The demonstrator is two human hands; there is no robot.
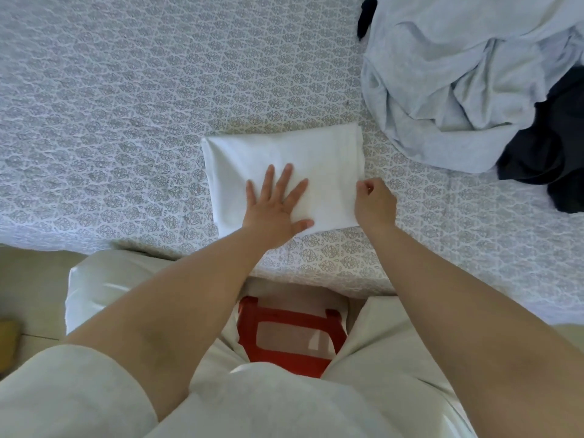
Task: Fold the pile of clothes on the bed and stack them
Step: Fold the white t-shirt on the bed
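A white garment (303,153), folded into a rectangle, lies on the bed near its front edge. My left hand (278,207) presses flat on its lower middle with the fingers spread. My right hand (374,202) has curled fingers and pinches the garment's right edge. At the back right sits the unfolded pile: a crumpled pale blue garment (458,77) with a dark navy garment (550,147) partly under and beside it. Another dark piece (366,17) pokes out at the pile's top left.
The bed (110,121) carries a grey-and-white patterned cover, bare across its left and back. I sit at its front edge on a red plastic stool (290,339), my knees in pale trousers against the mattress. Beige floor (28,298) shows at the left.
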